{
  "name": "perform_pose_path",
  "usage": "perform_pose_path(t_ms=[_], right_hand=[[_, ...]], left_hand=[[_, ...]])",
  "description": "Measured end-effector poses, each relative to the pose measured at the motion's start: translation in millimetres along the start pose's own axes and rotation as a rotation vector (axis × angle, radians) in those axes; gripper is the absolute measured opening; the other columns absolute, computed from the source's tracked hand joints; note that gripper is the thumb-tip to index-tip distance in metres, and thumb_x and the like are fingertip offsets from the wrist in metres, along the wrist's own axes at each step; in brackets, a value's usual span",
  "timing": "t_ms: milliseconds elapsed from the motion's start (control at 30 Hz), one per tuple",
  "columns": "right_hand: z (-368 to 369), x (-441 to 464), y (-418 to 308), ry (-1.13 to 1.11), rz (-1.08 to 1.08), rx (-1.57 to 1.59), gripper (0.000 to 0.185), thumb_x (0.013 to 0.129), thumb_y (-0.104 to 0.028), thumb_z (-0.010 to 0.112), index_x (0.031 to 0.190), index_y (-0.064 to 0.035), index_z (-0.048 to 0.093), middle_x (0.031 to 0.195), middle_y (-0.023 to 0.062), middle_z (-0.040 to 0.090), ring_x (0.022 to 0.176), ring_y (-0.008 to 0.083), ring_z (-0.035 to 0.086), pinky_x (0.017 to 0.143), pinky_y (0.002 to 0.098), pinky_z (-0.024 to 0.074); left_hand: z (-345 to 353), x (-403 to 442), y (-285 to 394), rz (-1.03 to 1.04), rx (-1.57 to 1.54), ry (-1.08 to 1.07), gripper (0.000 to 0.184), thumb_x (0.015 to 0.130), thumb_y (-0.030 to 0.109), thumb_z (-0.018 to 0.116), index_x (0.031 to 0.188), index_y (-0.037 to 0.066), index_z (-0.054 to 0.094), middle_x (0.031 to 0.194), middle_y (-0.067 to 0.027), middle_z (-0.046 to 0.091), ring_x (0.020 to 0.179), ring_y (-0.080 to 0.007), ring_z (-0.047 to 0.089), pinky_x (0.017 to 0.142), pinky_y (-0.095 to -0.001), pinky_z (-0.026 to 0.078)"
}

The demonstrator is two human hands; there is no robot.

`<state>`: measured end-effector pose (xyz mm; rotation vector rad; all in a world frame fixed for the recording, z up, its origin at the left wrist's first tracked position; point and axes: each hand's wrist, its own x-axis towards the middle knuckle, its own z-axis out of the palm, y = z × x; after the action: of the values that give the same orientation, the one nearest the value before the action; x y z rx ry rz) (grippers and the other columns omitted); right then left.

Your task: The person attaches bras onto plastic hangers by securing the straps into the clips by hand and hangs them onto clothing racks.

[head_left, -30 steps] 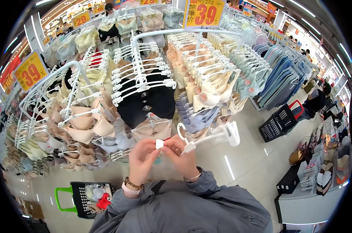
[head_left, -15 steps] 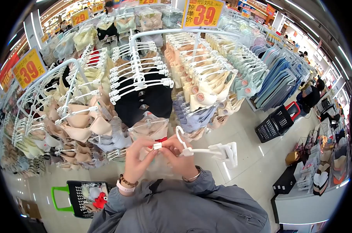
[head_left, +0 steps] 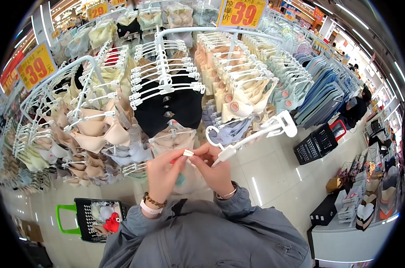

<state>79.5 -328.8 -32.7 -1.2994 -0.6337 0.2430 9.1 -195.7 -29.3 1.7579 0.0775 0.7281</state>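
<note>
A white plastic clip hanger (head_left: 229, 152) is held in front of my chest, its hook upward and its far arm pointing up to the right. My left hand (head_left: 163, 173) pinches the small white clip (head_left: 188, 152) at the near end between thumb and fingers. My right hand (head_left: 213, 172) closes around the same end, its thumb and fingertips nearly meeting my left ones. The clip (head_left: 288, 124) at the far end hangs free of my hands. Something pale with a greenish round spot shows blurred below my fingers; I cannot tell whether it is attached.
Just ahead, racks carry black bras (head_left: 166, 111), cream bras (head_left: 245, 105) and beige bras (head_left: 95, 134) on white hangers. A black basket with a green handle (head_left: 68, 219) holds garments at lower left. Another black basket (head_left: 316, 144) stands near a person (head_left: 357, 107) at right, above a display counter (head_left: 345, 241).
The hanger's far arm has swung up and to the right. My hands have shifted slightly right and up, still holding the near end. The view has also moved a little.
</note>
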Motion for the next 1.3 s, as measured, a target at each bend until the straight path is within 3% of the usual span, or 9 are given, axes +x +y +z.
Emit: perform_pose_path(t_ms=[200, 267, 400, 500, 567, 700, 767, 900, 1300], right_hand=[[-1.8, 4.8, -1.9, 0.023, 0.001, -0.035, 0.012, 0.089, -0.007, 0.062, 0.098, -0.0007, 0.057, 0.084, 0.0002, 0.061, 0.074, 0.0027, 0.056, 0.061, 0.0165, 0.0427], [-3.7, 9.2, -6.4, -0.011, 0.007, -0.027, 0.012, 0.090, -0.008, 0.061, 0.099, -0.0009, 0.055, 0.083, 0.0001, 0.060, 0.073, 0.0030, 0.055, 0.061, 0.0166, 0.0425], [-10.1, 13.8, -16.5, -0.015, 0.023, 0.079, 0.010, 0.092, -0.006, 0.056, 0.100, -0.0007, 0.052, 0.085, 0.0013, 0.058, 0.077, 0.0058, 0.055, 0.068, 0.0190, 0.0440], [-11.6, 18.4, -27.2, -0.053, 0.007, 0.127, 0.011, 0.092, -0.006, 0.056, 0.100, -0.0002, 0.052, 0.085, 0.0016, 0.059, 0.073, 0.0043, 0.054, 0.062, 0.0174, 0.0421], [-9.8, 19.3, -28.8, -0.033, 0.015, 0.139, 0.008, 0.093, -0.008, 0.054, 0.098, -0.0028, 0.050, 0.069, -0.0033, 0.052, 0.045, -0.0020, 0.032, 0.039, 0.0171, 0.0215], [-9.9, 18.8, -25.2, -0.006, 0.052, 0.161, 0.009, 0.092, -0.008, 0.055, 0.098, -0.0027, 0.050, 0.070, -0.0028, 0.052, 0.045, -0.0018, 0.031, 0.039, 0.0170, 0.0211], [-17.4, 20.3, -23.6, -0.016, 0.164, 0.176, 0.013, 0.090, -0.006, 0.059, 0.101, -0.0003, 0.054, 0.084, 0.0001, 0.060, 0.064, -0.0005, 0.047, 0.051, 0.0148, 0.0333], [-34.2, 26.4, -24.6, 0.022, 0.179, -0.011, 0.024, 0.088, -0.005, 0.062, 0.110, -0.0004, 0.054, 0.083, -0.0015, 0.059, 0.064, -0.0010, 0.046, 0.053, 0.0145, 0.0310], [-77.2, 21.6, -18.2, 0.141, 0.152, -0.119, 0.042, 0.088, 0.000, 0.057, 0.128, -0.0025, 0.043, 0.082, 0.0013, 0.060, 0.073, 0.0039, 0.055, 0.064, 0.0178, 0.0419]], left_hand=[[7.9, 2.3, 7.3, -0.045, -0.042, 0.046, 0.018, 0.082, 0.004, 0.065, 0.099, -0.001, 0.068, 0.079, -0.0085, 0.068, 0.067, -0.0098, 0.061, 0.062, -0.0228, 0.047], [7.3, 4.4, 10.1, -0.073, -0.084, -0.046, 0.017, 0.085, -0.001, 0.063, 0.101, -0.007, 0.063, 0.095, -0.0066, 0.066, 0.081, -0.0096, 0.061, 0.072, -0.0213, 0.048], [17.1, 15.2, 15.6, -0.023, -0.196, 0.009, 0.018, 0.081, 0.009, 0.068, 0.094, -0.002, 0.065, 0.084, -0.0081, 0.067, 0.077, -0.0113, 0.060, 0.070, -0.0254, 0.047], [18.9, 17.8, 12.9, 0.040, -0.170, -0.005, 0.020, 0.079, 0.011, 0.069, 0.096, 0.000, 0.065, 0.085, -0.0083, 0.065, 0.080, -0.0144, 0.060, 0.073, -0.0275, 0.046], [21.3, 18.4, 7.4, 0.091, -0.124, -0.005, 0.022, 0.078, 0.010, 0.071, 0.096, 0.000, 0.066, 0.082, -0.0087, 0.064, 0.076, -0.0171, 0.061, 0.069, -0.0280, 0.046], [14.3, 20.9, 14.4, -0.033, -0.047, -0.053, 0.022, 0.078, 0.010, 0.071, 0.097, 0.000, 0.066, 0.084, -0.0092, 0.065, 0.076, -0.0160, 0.062, 0.069, -0.0274, 0.047], [12.9, 23.4, 4.0, -0.076, -0.099, -0.106, 0.023, 0.082, 0.011, 0.070, 0.100, -0.002, 0.065, 0.089, -0.0078, 0.067, 0.078, -0.0133, 0.063, 0.071, -0.0252, 0.048], [7.2, 26.9, -10.4, -0.290, -0.570, -0.169, 0.020, 0.088, 0.009, 0.064, 0.104, -0.004, 0.063, 0.091, -0.0056, 0.067, 0.082, -0.0086, 0.062, 0.072, -0.0226, 0.049], [-18.8, 21.3, -18.6, -0.327, -0.616, -0.079, 0.018, 0.087, 0.009, 0.064, 0.102, -0.003, 0.063, 0.087, -0.0045, 0.067, 0.076, -0.0082, 0.061, 0.067, -0.0222, 0.048]])
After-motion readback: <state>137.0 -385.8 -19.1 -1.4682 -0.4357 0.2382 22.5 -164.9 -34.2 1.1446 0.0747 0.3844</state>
